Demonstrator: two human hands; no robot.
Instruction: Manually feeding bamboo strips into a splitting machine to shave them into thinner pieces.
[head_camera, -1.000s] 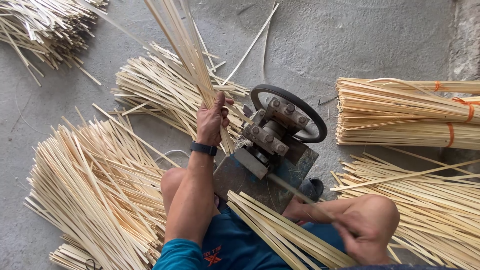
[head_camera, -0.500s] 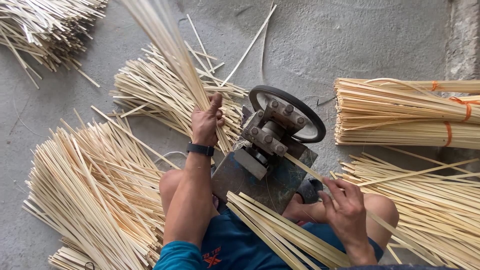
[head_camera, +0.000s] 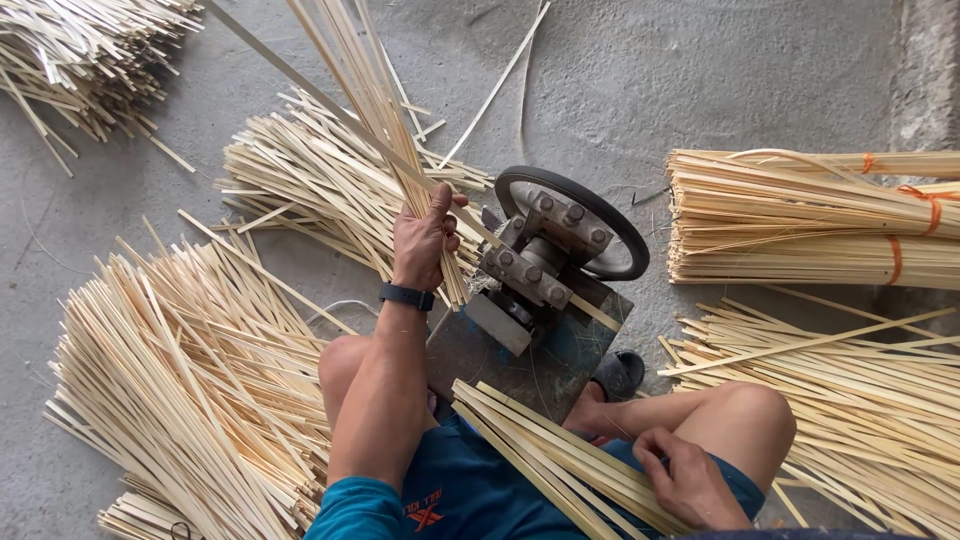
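We saw the left hand (head_camera: 425, 240) with its fingers closed around a bunch of bamboo strips (head_camera: 362, 95), held upright just beside the wheeled metal machine (head_camera: 545, 270) on the concrete floor (head_camera: 700, 70). The right hand (head_camera: 690, 480) rested on the strips on the lap (head_camera: 545, 450), fingers curled over them. A tied bundle (head_camera: 810, 220) lay to the right, a loose pile (head_camera: 180, 370) to the left.

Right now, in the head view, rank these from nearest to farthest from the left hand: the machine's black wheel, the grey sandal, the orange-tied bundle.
From the left hand:
1. Black wheel, just right of it.
2. Grey sandal, lower right, beside the machine's base.
3. Orange-tied bundle, far right.
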